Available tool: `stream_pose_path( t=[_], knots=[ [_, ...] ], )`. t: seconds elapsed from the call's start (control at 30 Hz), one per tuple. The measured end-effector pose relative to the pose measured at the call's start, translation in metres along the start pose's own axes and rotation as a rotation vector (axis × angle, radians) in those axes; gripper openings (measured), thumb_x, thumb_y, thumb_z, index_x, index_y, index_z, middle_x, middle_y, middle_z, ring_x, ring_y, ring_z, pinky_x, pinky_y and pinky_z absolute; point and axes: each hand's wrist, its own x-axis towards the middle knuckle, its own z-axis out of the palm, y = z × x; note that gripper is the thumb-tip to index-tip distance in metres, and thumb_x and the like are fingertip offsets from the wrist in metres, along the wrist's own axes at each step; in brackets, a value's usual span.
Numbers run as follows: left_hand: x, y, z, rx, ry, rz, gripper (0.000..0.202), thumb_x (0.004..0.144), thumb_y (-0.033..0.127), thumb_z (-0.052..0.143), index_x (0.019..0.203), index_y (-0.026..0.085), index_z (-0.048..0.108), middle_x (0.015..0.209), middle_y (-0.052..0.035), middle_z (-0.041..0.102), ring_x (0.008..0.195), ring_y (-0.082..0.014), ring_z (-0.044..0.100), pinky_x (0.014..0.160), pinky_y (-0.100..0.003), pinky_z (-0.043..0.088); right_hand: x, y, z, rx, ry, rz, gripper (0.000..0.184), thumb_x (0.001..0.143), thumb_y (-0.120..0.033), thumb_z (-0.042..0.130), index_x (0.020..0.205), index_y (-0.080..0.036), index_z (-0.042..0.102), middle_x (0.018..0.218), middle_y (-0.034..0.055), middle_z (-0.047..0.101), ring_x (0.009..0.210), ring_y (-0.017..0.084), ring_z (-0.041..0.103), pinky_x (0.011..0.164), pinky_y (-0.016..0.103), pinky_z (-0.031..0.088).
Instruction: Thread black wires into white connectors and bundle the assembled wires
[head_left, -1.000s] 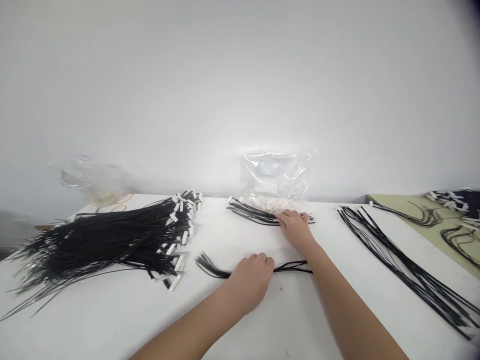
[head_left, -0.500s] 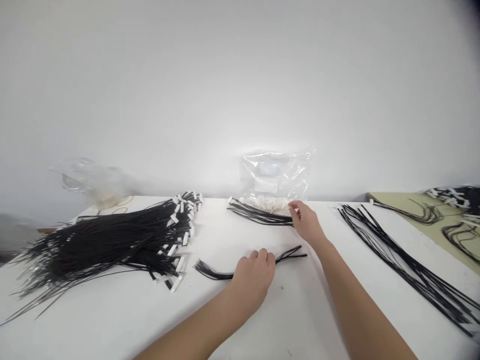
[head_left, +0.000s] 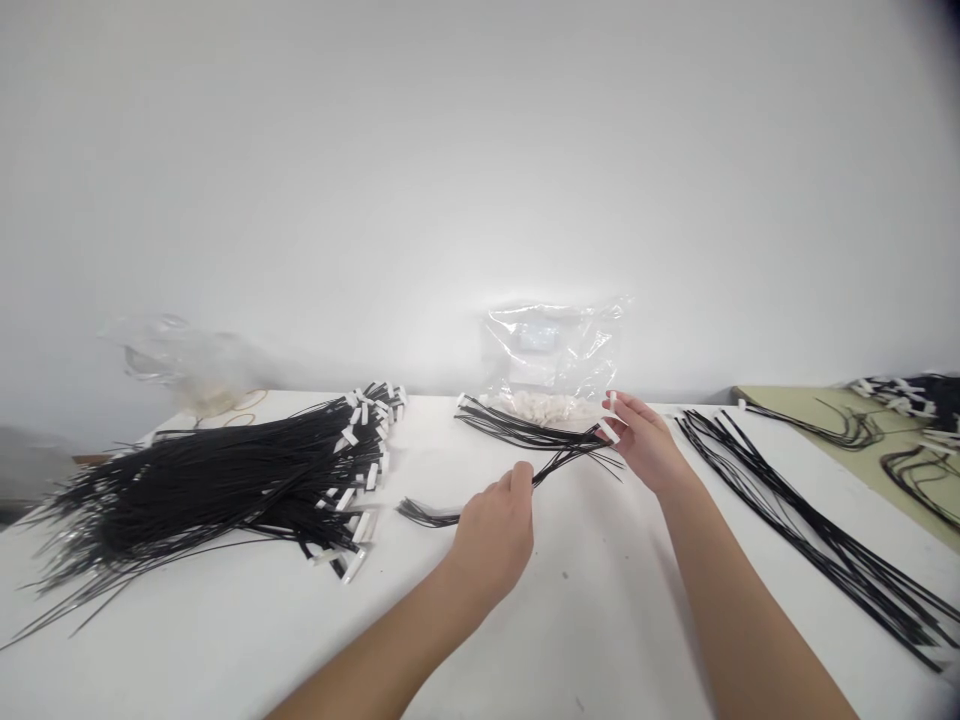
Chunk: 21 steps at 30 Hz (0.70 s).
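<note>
My left hand [head_left: 496, 525] is closed around a thin bundle of black wires [head_left: 427, 515], whose loose ends stick out to its left. From the fist, the other part of the bundle slants up and right to a white connector [head_left: 607, 431] at the fingers of my right hand [head_left: 637, 437]. Pinched in the right fingertips is a second small white piece [head_left: 612, 401], which looks like a connector. Just behind the bundle lies another group of black wires [head_left: 510, 425] with a white connector at its left end. Its right part is crossed by the held wires.
A clear plastic bag [head_left: 551, 360] with white pieces leans against the wall. On the left lies a large pile of black wires with white connectors [head_left: 225, 490]. More black wires [head_left: 810, 540] lie to the right, beside a yellow-green surface [head_left: 817, 400] holding further wires.
My left hand has raised the wire bundle slightly, turning its right end upward. My right hand has drawn back to the right from the bag, and white connectors now show at its fingers.
</note>
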Motion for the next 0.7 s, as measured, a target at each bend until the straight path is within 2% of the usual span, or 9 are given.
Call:
stream_pose_path(
  t=[0.1, 0.2, 0.3, 0.4, 0.47, 0.57, 0.7],
  knots=[
    [-0.002, 0.000, -0.002, -0.112, 0.015, 0.005, 0.021, 0.087, 0.023, 0.017, 0.094, 0.020, 0.037, 0.075, -0.0041, 0.053, 0.057, -0.0139, 0.045, 0.050, -0.024, 0.021, -0.006, -0.001, 0.011, 0.042, -0.106, 0.012, 0.027, 0.068, -0.031, 0.068, 0.092, -0.023, 0.061, 0.090, 0.0009, 0.053, 0.073, 0.010, 0.052, 0.065, 0.023, 0.047],
    [-0.003, 0.001, -0.005, -0.292, 0.042, -0.007, 0.021, 0.087, 0.029, 0.019, 0.095, 0.022, 0.037, 0.069, -0.0016, 0.051, 0.053, -0.0119, 0.041, 0.050, -0.023, 0.021, -0.008, -0.001, 0.017, 0.067, -0.180, 0.051, 0.027, 0.069, -0.029, 0.066, 0.095, -0.021, 0.062, 0.086, 0.0004, 0.052, 0.067, 0.010, 0.051, 0.067, 0.026, 0.048],
    [-0.003, 0.002, -0.006, -0.583, 0.028, -0.053, 0.019, 0.085, 0.040, 0.029, 0.091, 0.023, 0.038, 0.058, 0.0027, 0.045, 0.047, -0.0094, 0.036, 0.047, -0.021, 0.021, -0.009, 0.002, 0.020, 0.086, -0.230, 0.085, 0.023, 0.070, -0.029, 0.064, 0.091, -0.021, 0.062, 0.082, -0.0004, 0.051, 0.063, 0.010, 0.051, 0.071, 0.029, 0.048],
    [0.000, 0.004, -0.008, -0.933, -0.015, -0.138, 0.023, 0.081, 0.046, 0.037, 0.083, 0.023, 0.039, 0.051, 0.0059, 0.035, 0.043, -0.0065, 0.028, 0.042, -0.018, 0.020, -0.011, 0.003, 0.022, 0.077, -0.261, 0.072, 0.029, 0.069, -0.028, 0.066, 0.097, -0.022, 0.060, 0.078, -0.0009, 0.052, 0.066, 0.009, 0.051, 0.078, 0.032, 0.046],
    [0.002, 0.004, -0.011, -1.202, -0.096, -0.230, 0.025, 0.079, 0.048, 0.039, 0.079, 0.023, 0.037, 0.049, 0.0077, 0.028, 0.039, -0.0049, 0.021, 0.038, -0.017, 0.016, -0.013, 0.002, 0.023, 0.074, -0.277, 0.061, 0.032, 0.070, -0.027, 0.066, 0.100, -0.022, 0.059, 0.076, -0.0013, 0.051, 0.067, 0.009, 0.050, 0.084, 0.034, 0.044],
    [0.006, 0.002, -0.019, -1.627, -0.313, -0.371, 0.027, 0.077, 0.048, 0.044, 0.076, 0.024, 0.032, 0.050, 0.0092, 0.018, 0.037, -0.0035, 0.009, 0.035, -0.015, 0.009, -0.017, 0.001, 0.025, 0.043, -0.299, 0.069, 0.026, 0.072, -0.029, 0.065, 0.097, -0.020, 0.060, 0.073, -0.0014, 0.049, 0.067, 0.008, 0.048, 0.086, 0.036, 0.043],
    [0.007, -0.004, -0.021, -2.053, -0.554, -0.395, 0.020, 0.078, 0.039, 0.047, 0.077, 0.024, 0.034, 0.051, 0.0078, 0.005, 0.038, -0.0041, 0.000, 0.034, -0.014, 0.002, -0.021, 0.000, 0.031, 0.010, -0.337, 0.099, 0.016, 0.074, -0.030, 0.063, 0.085, -0.021, 0.057, 0.079, -0.0013, 0.047, 0.068, 0.008, 0.048, 0.082, 0.035, 0.044]
  ],
)
